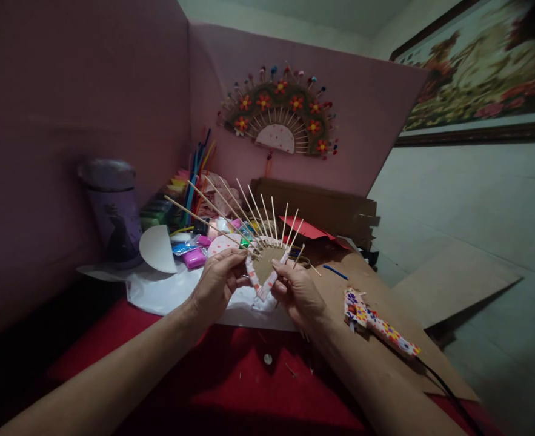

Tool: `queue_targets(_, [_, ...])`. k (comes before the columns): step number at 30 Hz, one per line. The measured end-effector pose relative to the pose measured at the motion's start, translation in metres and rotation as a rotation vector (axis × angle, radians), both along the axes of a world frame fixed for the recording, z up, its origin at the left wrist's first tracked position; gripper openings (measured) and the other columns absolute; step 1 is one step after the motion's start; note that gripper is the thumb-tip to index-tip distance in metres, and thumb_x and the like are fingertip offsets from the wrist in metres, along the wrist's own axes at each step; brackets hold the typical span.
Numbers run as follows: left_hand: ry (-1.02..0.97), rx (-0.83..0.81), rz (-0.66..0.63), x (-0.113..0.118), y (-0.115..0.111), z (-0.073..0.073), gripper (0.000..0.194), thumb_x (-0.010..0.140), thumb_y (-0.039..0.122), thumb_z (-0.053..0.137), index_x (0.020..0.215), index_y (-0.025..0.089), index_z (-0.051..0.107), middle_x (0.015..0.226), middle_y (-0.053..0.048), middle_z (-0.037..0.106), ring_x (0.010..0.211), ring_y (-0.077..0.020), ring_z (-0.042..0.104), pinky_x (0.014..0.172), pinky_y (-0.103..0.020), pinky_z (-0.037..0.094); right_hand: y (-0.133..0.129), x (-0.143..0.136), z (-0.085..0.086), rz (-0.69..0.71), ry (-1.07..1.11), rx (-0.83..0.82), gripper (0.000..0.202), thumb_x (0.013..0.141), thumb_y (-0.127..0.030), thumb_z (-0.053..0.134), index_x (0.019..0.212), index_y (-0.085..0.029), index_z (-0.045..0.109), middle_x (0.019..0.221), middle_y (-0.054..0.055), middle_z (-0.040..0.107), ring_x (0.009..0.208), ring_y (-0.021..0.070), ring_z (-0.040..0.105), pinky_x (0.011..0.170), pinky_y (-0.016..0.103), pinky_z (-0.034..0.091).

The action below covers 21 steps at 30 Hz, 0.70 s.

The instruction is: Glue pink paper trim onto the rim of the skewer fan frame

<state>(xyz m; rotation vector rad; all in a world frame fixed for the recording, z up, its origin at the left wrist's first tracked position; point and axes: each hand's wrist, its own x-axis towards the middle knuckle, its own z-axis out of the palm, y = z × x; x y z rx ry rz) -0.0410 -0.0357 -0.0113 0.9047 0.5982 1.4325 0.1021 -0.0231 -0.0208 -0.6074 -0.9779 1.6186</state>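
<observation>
A person's two hands hold up a small cardboard piece (266,265) over a white sheet (151,295), near the middle of a red worktop (212,375). The left hand (217,278) pinches its left edge between thumb and fingers; the right hand (300,293) grips the opposite edge, thumb flat on the near face. A pale, red-spotted trim borders the cardboard, which narrows to a point at the bottom, while thin wooden sticks (274,218) fan upward and outward from its curved top — the longest of them reaching left, above the left hand.

Behind the sticks, bright packets (194,258) crowd the back of the white sheet, with a white half-disc (157,249) standing tilted beside a purple tumbler (117,224). That side is tight, closed in by a pink partition (158,91). A decorated fan (279,100) is mounted on the panel facing the person.

The more open room lies nearer the person: the red stretch between the forearms, where a small pale disc (268,359) and a few scraps rest. To the right, a flower-patterned glue gun (380,327) lies on a brown cardboard sheet (398,366) — just outside the right forearm, its black cord (444,386) trailing over the sheet's near edge.
</observation>
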Motion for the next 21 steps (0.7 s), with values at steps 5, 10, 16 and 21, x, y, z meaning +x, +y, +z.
queue_targets(5, [0.013, -0.013, 0.037, 0.002, 0.000, 0.001, 0.008, 0.066, 0.020, 0.064, 0.068, 0.014, 0.060, 0.060, 0.001, 0.057, 0.053, -0.0094, 0.054, 0.047, -0.021, 0.045, 0.002, 0.001, -0.003, -0.012, -0.009, 0.051, 0.021, 0.072, -0.026, 0.064, 0.069, -0.017, 0.045, 0.048, -0.009, 0.040, 0.034, 0.0014, 0.028, 0.033, 0.013, 0.018])
queue_targets(10, [0.066, 0.051, 0.062, 0.002, 0.001, 0.000, 0.009, 0.069, 0.021, 0.063, 0.069, 0.013, 0.061, 0.058, 0.002, 0.054, 0.050, -0.0076, 0.051, 0.049, -0.020, 0.045, 0.003, 0.000, -0.008, -0.045, -0.039, 0.104, 0.020, 0.075, -0.028, 0.062, 0.076, -0.018, 0.045, 0.053, -0.009, 0.042, 0.037, 0.0021, 0.032, 0.034, 0.013, 0.019])
queue_targets(16, [0.181, 0.052, 0.053, 0.002, -0.001, 0.000, 0.017, 0.068, 0.026, 0.065, 0.079, 0.012, 0.064, 0.069, -0.002, 0.060, 0.054, -0.0087, 0.054, 0.048, -0.020, 0.044, 0.003, -0.002, -0.011, -0.162, -0.039, 0.211, 0.019, 0.076, -0.029, 0.061, 0.083, -0.020, 0.045, 0.059, -0.008, 0.044, 0.039, 0.0021, 0.035, 0.034, 0.012, 0.021])
queue_targets(21, [0.279, 0.051, -0.053, 0.004, 0.000, -0.005, 0.028, 0.066, 0.026, 0.067, 0.088, 0.010, 0.062, 0.074, -0.007, 0.065, 0.058, -0.0152, 0.061, 0.053, -0.028, 0.049, 0.003, -0.004, -0.010, -0.215, -0.047, 0.254, 0.020, 0.076, -0.030, 0.061, 0.085, -0.022, 0.045, 0.060, -0.009, 0.044, 0.039, 0.0025, 0.033, 0.034, 0.013, 0.020])
